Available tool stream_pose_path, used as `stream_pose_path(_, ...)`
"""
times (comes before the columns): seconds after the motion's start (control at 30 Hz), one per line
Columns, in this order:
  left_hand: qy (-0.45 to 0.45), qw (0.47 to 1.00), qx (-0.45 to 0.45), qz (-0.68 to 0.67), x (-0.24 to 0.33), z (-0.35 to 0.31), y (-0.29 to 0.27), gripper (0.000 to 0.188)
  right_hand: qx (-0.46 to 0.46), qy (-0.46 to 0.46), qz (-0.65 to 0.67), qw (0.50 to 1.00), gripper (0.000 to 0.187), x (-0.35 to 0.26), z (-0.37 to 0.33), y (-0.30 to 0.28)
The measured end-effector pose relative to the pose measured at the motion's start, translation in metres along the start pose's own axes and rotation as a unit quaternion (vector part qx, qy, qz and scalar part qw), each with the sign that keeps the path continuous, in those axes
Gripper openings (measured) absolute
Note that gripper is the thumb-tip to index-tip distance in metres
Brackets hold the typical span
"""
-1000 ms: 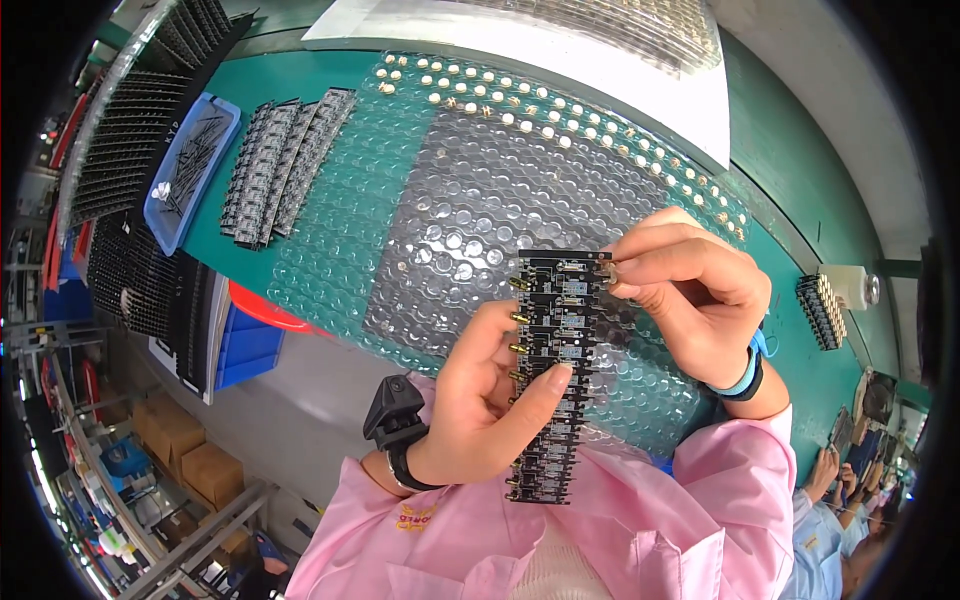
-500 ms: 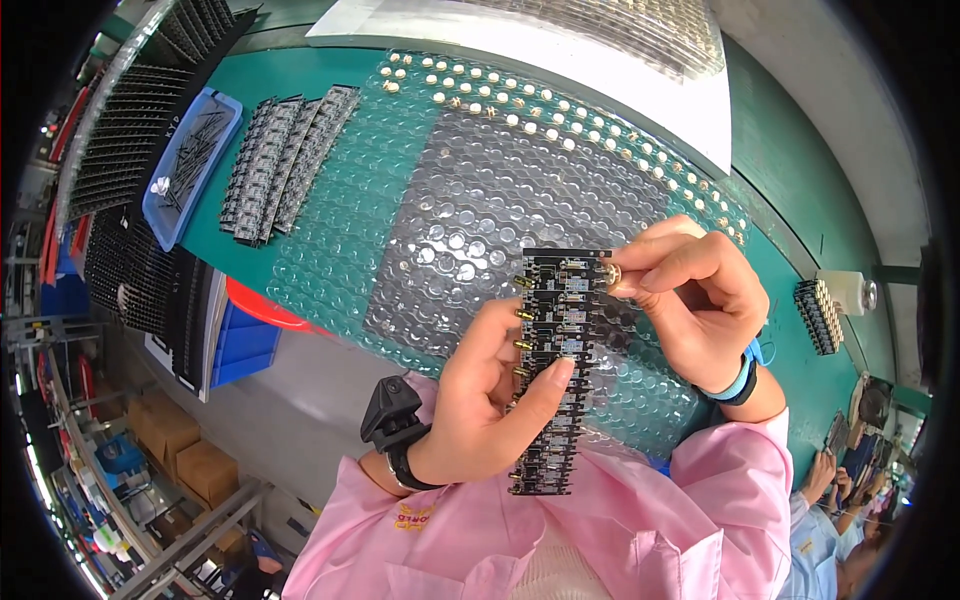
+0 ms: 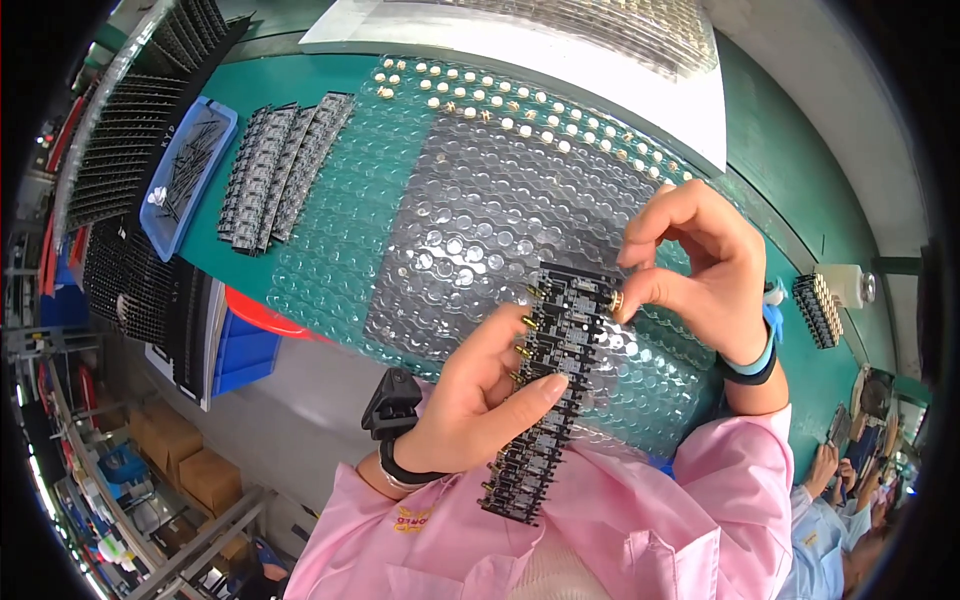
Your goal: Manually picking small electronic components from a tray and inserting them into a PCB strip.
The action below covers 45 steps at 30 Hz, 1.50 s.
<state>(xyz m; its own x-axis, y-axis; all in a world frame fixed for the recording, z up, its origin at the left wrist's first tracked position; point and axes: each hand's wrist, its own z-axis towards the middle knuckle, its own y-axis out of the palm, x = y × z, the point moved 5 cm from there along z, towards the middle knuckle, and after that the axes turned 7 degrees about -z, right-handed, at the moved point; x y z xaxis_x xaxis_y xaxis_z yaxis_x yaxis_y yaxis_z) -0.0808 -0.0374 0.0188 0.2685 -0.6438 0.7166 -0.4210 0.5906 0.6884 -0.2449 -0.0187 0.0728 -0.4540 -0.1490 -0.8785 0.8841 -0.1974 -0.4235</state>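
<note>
My left hand (image 3: 470, 415) grips a long black circuit board panel (image 3: 570, 345) in front of my chest, with the thumb across its face. Short gold pins jut from the panel's left edge. At its upper right edge sits a small round gold-and-white part (image 3: 616, 300). The thumb of my right hand (image 3: 715, 275) presses against this part, while the index finger is lifted clear of it and the fingers are apart. Beneath lies bubble wrap (image 3: 480, 220) on the green table, with rows of similar small white-topped parts (image 3: 527, 130) along its far side.
Several populated board panels (image 3: 265, 175) lie at the left beside a blue tray (image 3: 222, 135) of thin dark pieces. Racks of panels (image 3: 130, 110) stand farther left. On the right are another panel (image 3: 818, 312) and a white bottle (image 3: 845, 285). Co-workers' hands (image 3: 822, 470) show at lower right.
My right index finger has lifted off the small round part, leaving the thumb on it. The panel has tilted, its lower end swinging left and its upper end dropping slightly.
</note>
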Motion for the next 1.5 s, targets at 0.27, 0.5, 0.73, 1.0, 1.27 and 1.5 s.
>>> stream_pose_path(0.27, -0.017, 0.999, -0.022, -0.036, -0.001, -0.012, -0.012, 0.036, -0.06, -0.113, -0.253, 0.959, 0.024, 0.003, 0.042, -0.012)
stream_pose_path(0.5, 0.003, 0.999, 0.018, -0.05, 0.002, -0.015, -0.024, 0.034, -0.045, -0.179, -0.424, 0.887, 0.016, 0.064, 0.07, -0.002)
stream_pose_path(0.73, -0.002, 0.998, 0.036, -0.057, 0.003, -0.018, -0.027, 0.034, -0.062, -0.189, -0.457, 0.867, 0.012, 0.064, 0.076, 0.004)
stream_pose_path(1.0, 0.031, 0.995, 0.08, -0.053, 0.005, -0.016, -0.029, 0.032, -0.079, 0.013, -0.143, 0.986, 0.007, 0.04, 0.044, 0.007)
stream_pose_path(1.27, 0.058, 0.992, 0.088, -0.067, 0.006, -0.013, -0.025, 0.028, -0.103, 0.075, 0.125, 0.984, 0.015, 0.01, 0.008, 0.031)
stream_pose_path(1.5, 0.059, 0.993, 0.071, -0.071, 0.006, -0.014, -0.019, 0.029, -0.093, 0.053, 0.226, 0.968, 0.018, 0.006, 0.002, 0.039)
